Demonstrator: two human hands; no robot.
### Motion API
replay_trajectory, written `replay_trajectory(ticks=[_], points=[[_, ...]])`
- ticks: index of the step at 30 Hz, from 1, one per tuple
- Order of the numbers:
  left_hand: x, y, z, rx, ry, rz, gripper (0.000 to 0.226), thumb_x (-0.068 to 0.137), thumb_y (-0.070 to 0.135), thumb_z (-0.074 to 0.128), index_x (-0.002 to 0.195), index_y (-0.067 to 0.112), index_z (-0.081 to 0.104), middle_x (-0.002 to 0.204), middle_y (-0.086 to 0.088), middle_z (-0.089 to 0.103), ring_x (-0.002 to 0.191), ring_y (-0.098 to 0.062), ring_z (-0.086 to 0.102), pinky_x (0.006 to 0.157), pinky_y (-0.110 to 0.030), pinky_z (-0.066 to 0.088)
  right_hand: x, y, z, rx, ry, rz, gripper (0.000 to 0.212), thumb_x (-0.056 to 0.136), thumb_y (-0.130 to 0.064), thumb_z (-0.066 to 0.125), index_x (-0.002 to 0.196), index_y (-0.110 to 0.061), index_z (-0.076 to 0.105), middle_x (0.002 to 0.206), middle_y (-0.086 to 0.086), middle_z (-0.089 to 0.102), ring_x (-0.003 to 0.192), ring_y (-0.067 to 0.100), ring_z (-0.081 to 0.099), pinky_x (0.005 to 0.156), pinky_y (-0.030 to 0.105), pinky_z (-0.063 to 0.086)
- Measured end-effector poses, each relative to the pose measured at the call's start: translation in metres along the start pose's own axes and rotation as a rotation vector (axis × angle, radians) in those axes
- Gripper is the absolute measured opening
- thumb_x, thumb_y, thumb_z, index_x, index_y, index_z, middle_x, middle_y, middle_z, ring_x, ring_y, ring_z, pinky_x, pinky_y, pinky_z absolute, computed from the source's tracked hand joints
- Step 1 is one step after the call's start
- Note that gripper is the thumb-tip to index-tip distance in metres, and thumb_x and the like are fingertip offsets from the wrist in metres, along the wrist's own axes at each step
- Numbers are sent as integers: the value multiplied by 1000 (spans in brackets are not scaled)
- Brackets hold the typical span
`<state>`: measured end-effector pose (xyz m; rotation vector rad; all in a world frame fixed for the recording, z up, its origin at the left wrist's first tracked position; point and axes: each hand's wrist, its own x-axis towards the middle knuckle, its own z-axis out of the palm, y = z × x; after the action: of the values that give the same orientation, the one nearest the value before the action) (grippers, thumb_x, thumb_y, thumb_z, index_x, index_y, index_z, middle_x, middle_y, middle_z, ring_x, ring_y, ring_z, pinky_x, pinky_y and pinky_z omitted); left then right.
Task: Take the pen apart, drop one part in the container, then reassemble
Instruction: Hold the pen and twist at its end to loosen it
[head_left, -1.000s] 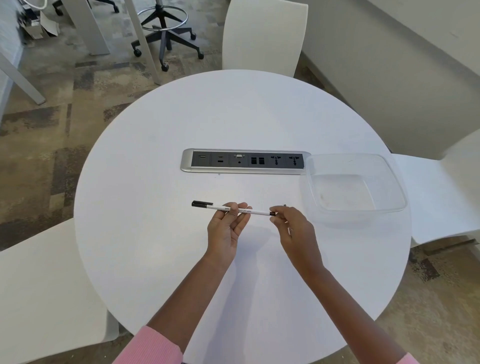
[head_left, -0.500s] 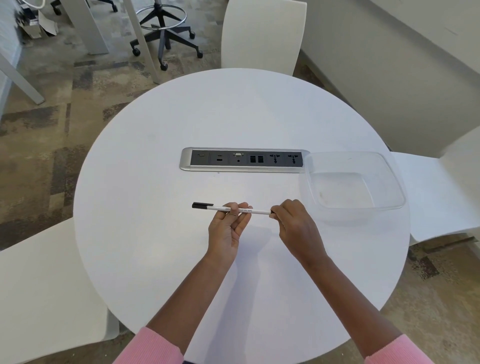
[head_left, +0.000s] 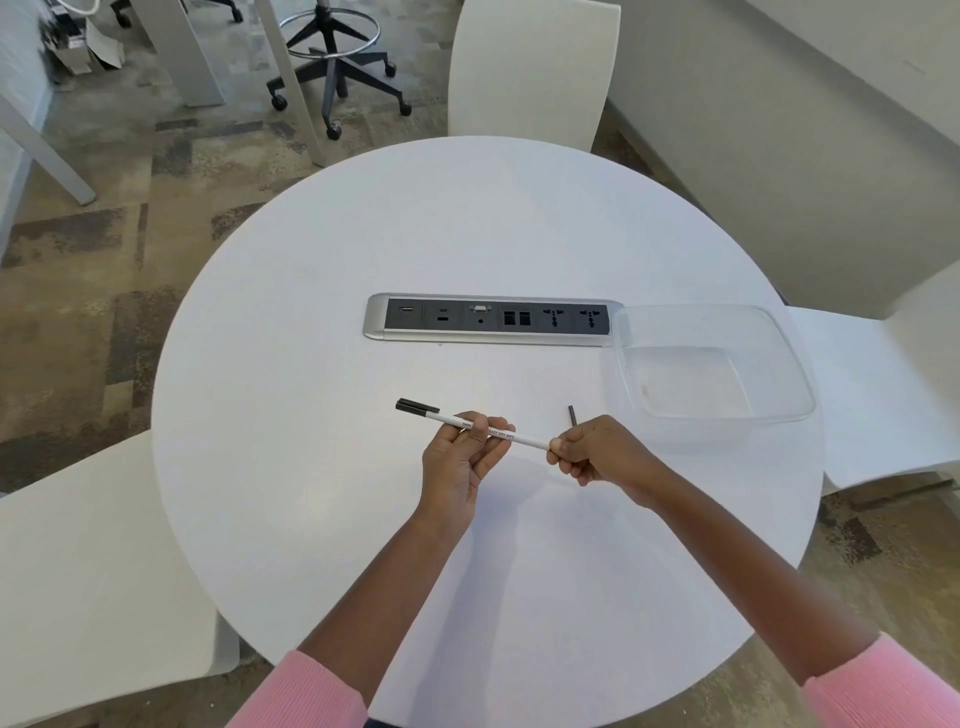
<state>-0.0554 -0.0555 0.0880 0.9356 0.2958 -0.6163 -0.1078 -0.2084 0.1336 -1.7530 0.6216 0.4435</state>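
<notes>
Since a moment before, my right hand (head_left: 605, 454) had pulled a small dark end piece (head_left: 572, 415) free, closed around it near the empty container (head_left: 779, 332), while my left hand (head_left: 462, 457) pinched the white pen (head_left: 498, 434) above the table (head_left: 311, 364), so the drop seemed next.

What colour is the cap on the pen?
Black. The cap sits on a white pen, as the head view shows.
</notes>
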Motion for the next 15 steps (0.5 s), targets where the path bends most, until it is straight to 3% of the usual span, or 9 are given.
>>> replay_trajectory(ticks=[3,6,9,12,15], points=[[1,1,1,-40,15,1,17,91,3,49,75,8,55,63,1,73,67,-13,72,59,-18,57,-1,3,5,23,62,-58,26,90,-8,51,69,-6,66,56,2,54,52,12,47,47,13,42],[3,5,1,-82,33,-1,16,90,2,49,76,7,55,63,0,73,66,-13,72,58,-19,57,-3,12,16,-246,304,-294,12,88,-9,55,88,-6,66,69,1,58,68,16,51,59,20,37],[3,7,2,-99,33,-2,16,91,2,49,77,7,55,63,0,73,66,-14,72,59,-19,57,-7,19,25,-540,494,-546,10,83,-3,61,92,-1,64,79,15,61,74,27,54,66,25,39],[3,7,4,-108,27,-8,18,91,3,48,76,8,55,63,0,73,66,-13,72,59,-19,58,-9,20,28,-683,598,-675,5,78,2,66,83,3,64,72,19,62,69,34,59,54,37,53],[2,6,5,-121,28,-11,17,91,2,49,76,8,55,63,-1,73,66,-13,72,59,-19,57,-8,18,27,-800,642,-728,7,73,5,69,73,3,63,64,16,60,59,31,57,41,33,49]])
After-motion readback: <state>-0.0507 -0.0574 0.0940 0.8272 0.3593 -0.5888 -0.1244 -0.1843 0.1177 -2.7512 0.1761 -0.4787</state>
